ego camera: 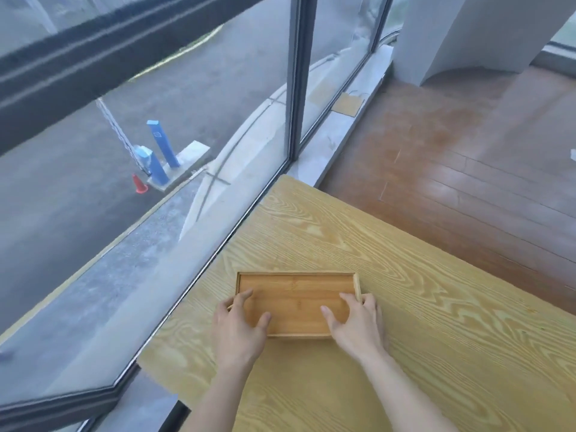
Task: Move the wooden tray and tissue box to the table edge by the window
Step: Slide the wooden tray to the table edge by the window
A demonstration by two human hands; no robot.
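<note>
The wooden tray (296, 299) is seen lying flat on the pine table (436, 322), near the table's window-side edge but not yet against it; a strip of bare tabletop is left between the tray's left short end and that edge. The tray's long axis runs roughly left to right, its short ends facing the window (156, 182) and the room. It is gripped at both near corners: the left hand (238, 328) is spread over the left end with the thumb laid inside on the tray floor, and the right hand (355, 325) is placed likewise at the right end, fingers curled over the rim. The left hand is nearer the window edge, so a short push leftward appears to be called for. The surrounding tabletop is open. No tissue box is in view.
</note>
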